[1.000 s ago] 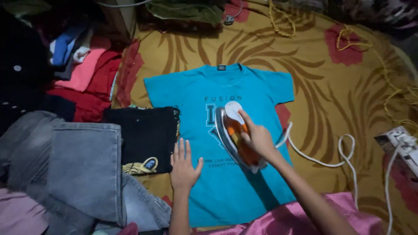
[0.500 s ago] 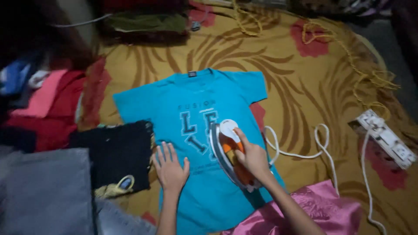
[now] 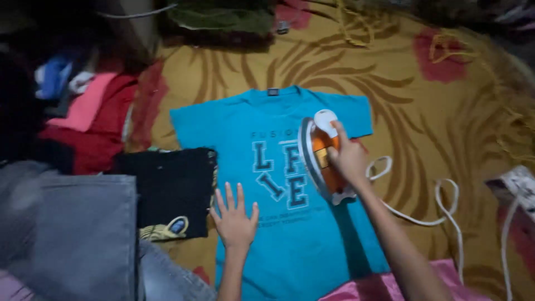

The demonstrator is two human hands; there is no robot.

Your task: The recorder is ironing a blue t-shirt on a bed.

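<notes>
Iron [image 3: 323, 159] now higher on the shirt [image 3: 290, 223]; your right hand [image 3: 348, 159] clamped on it, left hand [image 3: 234, 220] spread flat. Mid-pressing; next, guide steadily.

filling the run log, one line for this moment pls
left hand: flat on teal t-shirt | right hand: grips orange iron

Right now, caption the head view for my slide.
Right hand runs orange-and-white iron over turquoise T-shirt; left hand lies flat on it.
</notes>
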